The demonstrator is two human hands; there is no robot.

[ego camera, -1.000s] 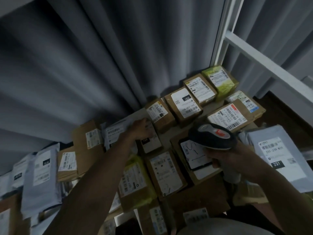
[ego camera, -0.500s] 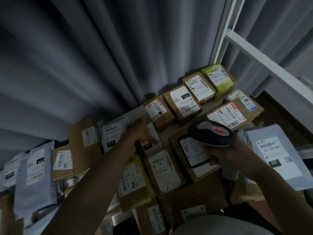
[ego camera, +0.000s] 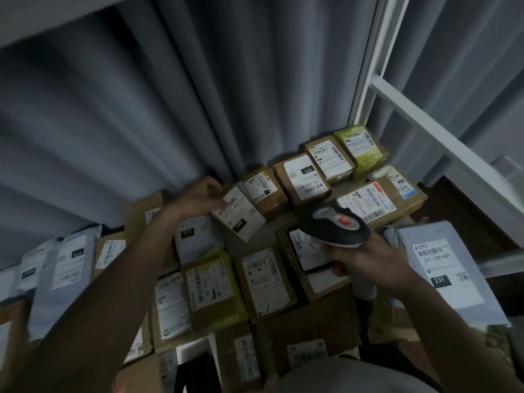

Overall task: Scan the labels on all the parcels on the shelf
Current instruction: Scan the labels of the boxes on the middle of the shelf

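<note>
My left hand [ego camera: 198, 198] pinches a small brown cardboard parcel [ego camera: 239, 213] and tilts its white label up off the crowded shelf, presumably so the black-and-grey handheld scanner [ego camera: 336, 226], gripped in my right hand [ego camera: 365, 265] beside it, can read it.

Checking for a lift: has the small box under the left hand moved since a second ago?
Yes. The left hand has raised the small box and tilted it up, carrying it back toward the brown box by the curtain.
</note>
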